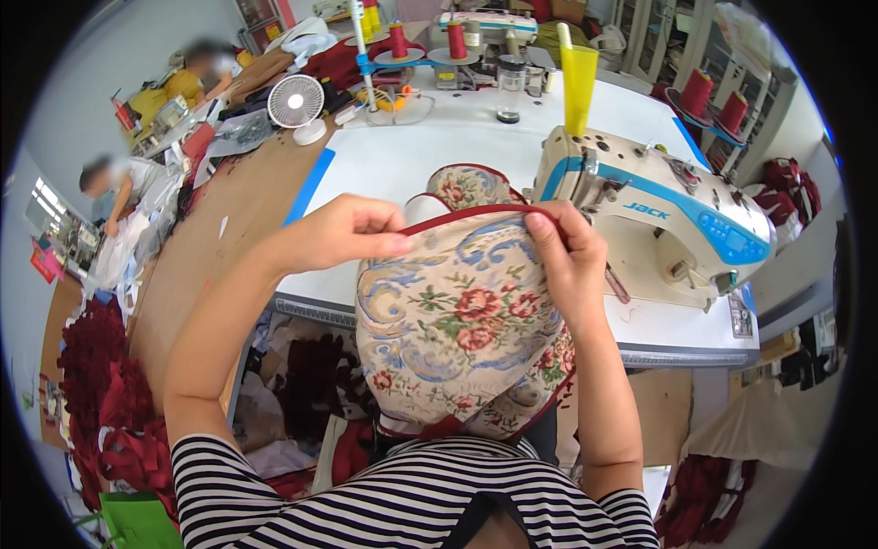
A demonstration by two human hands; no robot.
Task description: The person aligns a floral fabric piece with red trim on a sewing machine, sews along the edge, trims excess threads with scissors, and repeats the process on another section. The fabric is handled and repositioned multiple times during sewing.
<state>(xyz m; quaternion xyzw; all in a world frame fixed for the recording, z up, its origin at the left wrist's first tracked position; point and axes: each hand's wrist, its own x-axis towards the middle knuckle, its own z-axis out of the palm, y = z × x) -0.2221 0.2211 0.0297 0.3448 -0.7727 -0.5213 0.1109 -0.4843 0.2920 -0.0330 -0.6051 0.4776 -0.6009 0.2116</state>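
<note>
A floral tapestry fabric piece (pixel 457 316), cream with red roses and blue scrolls, hangs between my hands over the table's front edge. Dark red binding runs along its upper edge. My left hand (pixel 361 229) pinches that bound edge at its left end, thumb toward the cloth. At the right end, my right hand (pixel 569 252) grips the same edge between thumb and curled fingers. Behind the raised edge lies more of the floral cloth (pixel 471 186) on the table. A white and blue sewing machine (pixel 654 215) stands just right of my right hand; its needle area is hidden from here.
The white sewing table (pixel 393 174) carries a glass jar (pixel 510 87), a yellow cup (pixel 578 87) on the machine and red thread cones (pixel 457 41) behind. A small white fan (pixel 297 105) stands at left. Dark red cloth (pixel 101 384) is piled lower left. Two people sit far left.
</note>
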